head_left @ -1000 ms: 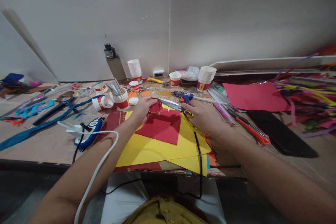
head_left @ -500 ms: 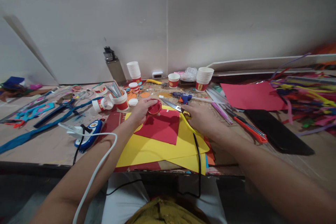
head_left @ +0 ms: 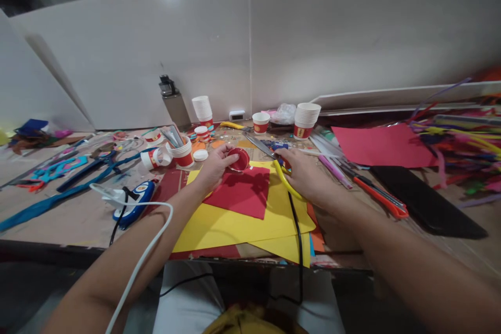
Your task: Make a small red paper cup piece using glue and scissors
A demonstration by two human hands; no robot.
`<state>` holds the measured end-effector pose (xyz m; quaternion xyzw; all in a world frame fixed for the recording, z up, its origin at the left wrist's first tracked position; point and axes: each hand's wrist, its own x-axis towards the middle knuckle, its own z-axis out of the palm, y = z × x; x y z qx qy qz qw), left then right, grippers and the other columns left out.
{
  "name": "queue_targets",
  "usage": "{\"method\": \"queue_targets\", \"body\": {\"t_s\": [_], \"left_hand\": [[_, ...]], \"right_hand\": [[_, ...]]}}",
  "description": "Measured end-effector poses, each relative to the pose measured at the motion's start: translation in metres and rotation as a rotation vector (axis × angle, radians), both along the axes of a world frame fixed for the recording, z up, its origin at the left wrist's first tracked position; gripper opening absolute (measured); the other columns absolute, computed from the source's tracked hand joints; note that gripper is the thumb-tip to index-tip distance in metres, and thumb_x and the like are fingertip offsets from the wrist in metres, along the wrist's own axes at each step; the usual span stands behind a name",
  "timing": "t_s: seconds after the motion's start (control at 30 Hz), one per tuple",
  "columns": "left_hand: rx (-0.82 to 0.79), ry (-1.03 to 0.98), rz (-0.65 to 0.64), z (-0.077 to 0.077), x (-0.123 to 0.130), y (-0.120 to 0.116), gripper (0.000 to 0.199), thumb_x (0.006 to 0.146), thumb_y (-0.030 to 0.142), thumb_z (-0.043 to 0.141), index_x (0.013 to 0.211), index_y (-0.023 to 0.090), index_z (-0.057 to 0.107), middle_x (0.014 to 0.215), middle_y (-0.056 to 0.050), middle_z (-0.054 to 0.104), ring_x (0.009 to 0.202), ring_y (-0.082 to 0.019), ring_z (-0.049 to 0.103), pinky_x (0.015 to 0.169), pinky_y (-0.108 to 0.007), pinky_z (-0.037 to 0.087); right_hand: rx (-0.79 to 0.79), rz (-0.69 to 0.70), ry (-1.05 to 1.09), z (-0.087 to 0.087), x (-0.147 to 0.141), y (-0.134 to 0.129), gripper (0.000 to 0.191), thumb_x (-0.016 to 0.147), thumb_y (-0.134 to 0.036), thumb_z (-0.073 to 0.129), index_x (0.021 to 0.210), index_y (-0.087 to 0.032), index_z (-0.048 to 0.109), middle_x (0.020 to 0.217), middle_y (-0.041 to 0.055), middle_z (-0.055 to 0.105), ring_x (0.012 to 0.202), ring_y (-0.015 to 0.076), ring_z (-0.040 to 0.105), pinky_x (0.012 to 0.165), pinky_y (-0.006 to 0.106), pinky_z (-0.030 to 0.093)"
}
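Observation:
My left hand (head_left: 213, 168) is closed on a small round red piece (head_left: 240, 159), pinched between thumb and fingers; it looks like paper with a pale lower edge. In my right hand (head_left: 304, 171) are the yellow-handled scissors (head_left: 282, 176), their blades pointing up and left, apart from the red piece. Under both hands lies a square of red paper (head_left: 245, 195) on yellow sheets (head_left: 223, 232). Just behind the scissors sits a blue glue gun (head_left: 278, 145), partly hidden by the blades and my right hand.
Left of my hands stand a paper cup of sticks (head_left: 182, 157) and a blue-and-white power strip (head_left: 139, 203). A white cable (head_left: 156, 235) crosses my left forearm. On the right lie an orange utility knife (head_left: 383, 198), a black phone (head_left: 426, 201) and red paper (head_left: 381, 145). Cup stacks (head_left: 307, 121) stand behind.
The red round piece has turned, showing its flat face more fully. The scissors have moved slightly away from it, to the right and up. The camera view has shifted a little.

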<state>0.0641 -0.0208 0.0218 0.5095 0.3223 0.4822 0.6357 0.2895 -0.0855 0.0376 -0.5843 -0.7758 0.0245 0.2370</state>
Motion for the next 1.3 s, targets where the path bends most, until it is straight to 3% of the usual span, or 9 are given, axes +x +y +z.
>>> {"method": "queue_targets", "body": {"t_s": [0.17, 0.3, 0.4, 0.5, 0.73, 0.93, 1.07, 1.23, 1.3], "left_hand": [[-0.053, -0.09, -0.022, -0.008, 0.003, 0.005, 0.038, 0.063, 0.018, 0.077, 0.095, 0.017, 0.056, 0.084, 0.001, 0.067, 0.068, -0.012, 0.064, 0.062, -0.025, 0.054], [-0.039, -0.108, 0.028, -0.007, 0.009, 0.003, 0.027, 0.066, 0.021, 0.076, 0.083, 0.013, 0.057, 0.075, 0.0, 0.065, 0.063, -0.009, 0.061, 0.062, -0.02, 0.05], [-0.05, -0.165, 0.043, -0.002, 0.016, -0.005, 0.03, 0.064, 0.021, 0.078, 0.082, 0.015, 0.055, 0.076, 0.001, 0.065, 0.065, -0.009, 0.061, 0.062, -0.02, 0.05], [-0.076, -0.218, 0.025, 0.001, 0.023, -0.013, 0.035, 0.063, 0.018, 0.079, 0.086, 0.016, 0.052, 0.081, 0.001, 0.065, 0.068, -0.009, 0.061, 0.06, -0.021, 0.052], [-0.082, -0.267, -0.105, -0.005, 0.034, -0.027, 0.033, 0.069, 0.017, 0.076, 0.094, 0.018, 0.055, 0.089, 0.0, 0.065, 0.075, -0.01, 0.063, 0.071, -0.027, 0.055], [-0.127, -0.253, -0.132, -0.015, 0.04, -0.03, 0.036, 0.064, 0.02, 0.08, 0.093, 0.017, 0.059, 0.088, -0.001, 0.066, 0.071, -0.01, 0.062, 0.065, -0.023, 0.051], [-0.064, -0.122, -0.127, -0.016, 0.038, -0.031, 0.035, 0.064, 0.024, 0.08, 0.092, 0.017, 0.059, 0.087, -0.001, 0.067, 0.071, -0.012, 0.063, 0.066, -0.026, 0.05], [0.308, 0.378, 0.084, -0.009, 0.028, -0.032, 0.021, 0.069, 0.028, 0.075, 0.082, 0.015, 0.065, 0.076, -0.002, 0.067, 0.069, -0.013, 0.059, 0.065, -0.024, 0.046], [0.416, 0.501, 0.114, -0.007, 0.025, -0.034, 0.019, 0.07, 0.029, 0.074, 0.083, 0.016, 0.067, 0.077, -0.002, 0.068, 0.071, -0.015, 0.06, 0.065, -0.025, 0.046]], "right_hand": [[0.027, 0.001, 0.059, 0.001, 0.001, 0.001, 0.037, 0.083, -0.028, 0.058, 0.117, -0.013, 0.062, 0.107, 0.0139, 0.066, 0.095, 0.0247, 0.06, 0.082, 0.033, 0.044], [0.021, 0.003, 0.415, 0.002, -0.004, 0.0, 0.039, 0.081, -0.032, 0.061, 0.117, -0.016, 0.06, 0.096, 0.0072, 0.068, 0.084, 0.0203, 0.061, 0.075, 0.032, 0.047], [-0.078, 0.106, 0.719, 0.003, -0.011, -0.002, 0.045, 0.078, -0.038, 0.066, 0.117, -0.018, 0.055, 0.082, 0.0015, 0.063, 0.069, 0.0155, 0.057, 0.061, 0.028, 0.046], [-0.151, 0.192, 0.903, 0.002, -0.019, -0.006, 0.049, 0.074, -0.04, 0.071, 0.115, -0.02, 0.052, 0.084, 0.0013, 0.062, 0.064, 0.0131, 0.054, 0.056, 0.027, 0.045], [-0.071, 0.168, 0.992, 0.002, -0.034, -0.011, 0.052, 0.064, -0.04, 0.078, 0.105, -0.021, 0.051, 0.092, 0.0016, 0.06, 0.077, 0.015, 0.055, 0.068, 0.032, 0.048], [-0.118, 0.249, 1.065, -0.003, -0.033, -0.01, 0.055, 0.061, -0.037, 0.079, 0.105, -0.022, 0.051, 0.088, 0.0011, 0.061, 0.073, 0.0147, 0.055, 0.061, 0.028, 0.046], [-0.133, 0.263, 1.068, -0.002, -0.029, -0.012, 0.052, 0.063, -0.032, 0.078, 0.106, -0.022, 0.052, 0.089, 0.0008, 0.061, 0.07, 0.0134, 0.055, 0.06, 0.027, 0.045], [-0.153, 0.297, 1.042, -0.003, -0.024, -0.012, 0.049, 0.068, -0.03, 0.073, 0.111, -0.021, 0.053, 0.091, 0.0021, 0.062, 0.062, 0.0113, 0.054, 0.052, 0.025, 0.042], [-0.149, 0.295, 0.975, -0.006, -0.024, -0.011, 0.05, 0.07, -0.031, 0.071, 0.115, -0.022, 0.053, 0.091, 0.002, 0.062, 0.06, 0.0108, 0.052, 0.053, 0.026, 0.044]]}}
